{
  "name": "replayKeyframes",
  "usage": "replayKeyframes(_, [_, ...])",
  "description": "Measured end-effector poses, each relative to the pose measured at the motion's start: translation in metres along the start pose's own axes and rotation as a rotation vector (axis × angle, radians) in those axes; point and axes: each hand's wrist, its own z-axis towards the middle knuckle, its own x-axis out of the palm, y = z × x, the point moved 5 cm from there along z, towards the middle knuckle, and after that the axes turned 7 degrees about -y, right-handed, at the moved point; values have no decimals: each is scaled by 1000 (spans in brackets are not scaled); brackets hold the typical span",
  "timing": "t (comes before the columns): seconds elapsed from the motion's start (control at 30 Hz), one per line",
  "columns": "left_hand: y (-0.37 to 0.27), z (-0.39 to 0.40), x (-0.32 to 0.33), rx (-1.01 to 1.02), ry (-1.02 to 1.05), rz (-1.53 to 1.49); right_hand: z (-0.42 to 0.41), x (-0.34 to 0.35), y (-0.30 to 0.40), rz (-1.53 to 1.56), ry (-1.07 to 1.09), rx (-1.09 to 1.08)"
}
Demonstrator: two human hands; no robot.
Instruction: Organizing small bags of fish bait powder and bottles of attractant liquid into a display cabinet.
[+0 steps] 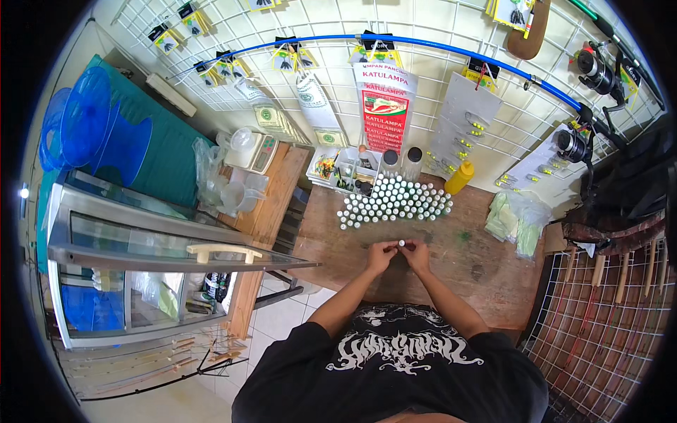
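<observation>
Over the near part of a wooden table (423,280), both my hands meet at one small bottle with a white cap (402,243). My right hand (417,256) grips it between thumb and fingers. My left hand (382,255) is beside it with its fingertips close to the cap; whether they touch it I cannot tell. Just beyond my hands stand many similar white-capped small bottles (394,200), upright and packed together. A yellow squeeze bottle (459,177) stands behind them to the right, and two clear jars with black lids (411,164) stand at the back.
A white divided tray (344,172) holds small items at the back left. Plastic bags (518,217) lie at the table's right. A glass-doored cabinet (158,254) and a digital scale (254,150) are on the left. Fishing rods (449,50) hang across the wire grid behind.
</observation>
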Motion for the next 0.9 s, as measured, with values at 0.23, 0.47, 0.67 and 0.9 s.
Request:
replayKeyframes(0.23, [22,-72,-19,-131,93,-183,-77,-4,-7,102,220,75])
replayKeyframes(0.47, [20,-148,-65,-318,66,-184,-127,18,4,107,754,116])
replayKeyframes(0.67, [34,-211,-118,-379,-144,-288,-155,67,35,-16,1126,-84])
replayKeyframes(0.9, [20,-239,-200,-287,-365,-478,-183,135,106,109,1299,-245])
